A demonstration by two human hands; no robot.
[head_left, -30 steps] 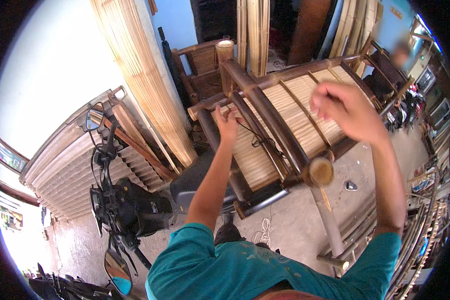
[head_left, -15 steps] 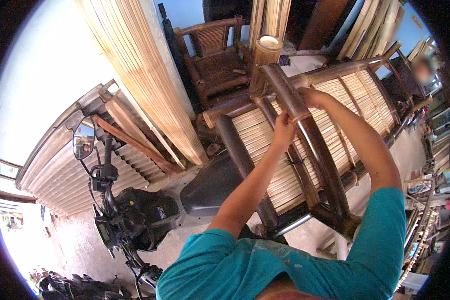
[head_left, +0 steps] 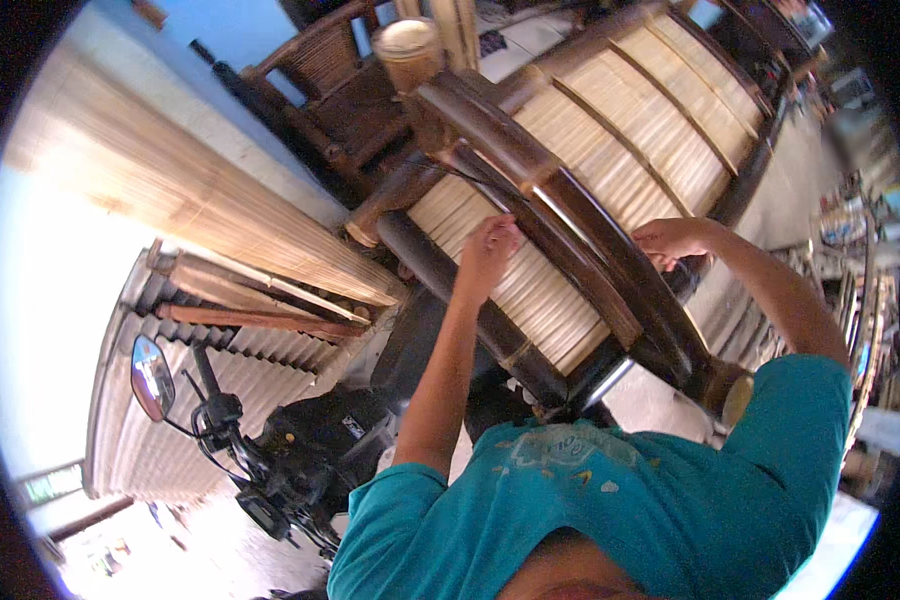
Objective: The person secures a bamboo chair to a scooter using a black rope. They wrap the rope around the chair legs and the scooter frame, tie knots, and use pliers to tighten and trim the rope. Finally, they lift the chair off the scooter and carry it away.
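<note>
A large dark-framed bamboo piece of furniture point(head_left: 635, 150) with pale slatted panels lies slanted before me. Its thick dark bamboo rail point(head_left: 580, 205) runs between my hands. Over the near slatted panel point(head_left: 550, 300), my left hand point(head_left: 490, 250) is curled, its fingers drawn together and slightly blurred; whatever they may hold is hidden. On the other side of the rail, my right hand point(head_left: 672, 240) hangs close to its edge with the fingers loosely apart, and nothing shows in it. A thin dark strand point(head_left: 478, 172) lies by the rail's upper part.
A motorcycle point(head_left: 270, 440) with a mirror point(head_left: 152, 378) stands at the left. Behind it are corrugated sheets point(head_left: 200, 400) and wooden pieces point(head_left: 260, 315). Tall bamboo strips point(head_left: 190, 200) lean at the upper left. A bamboo chair point(head_left: 320, 75) stands at the back.
Both hands have come off the dark rail. My left hand has moved left over the slats, my right hand down along the rail's far side. The view has tilted and shifted.
</note>
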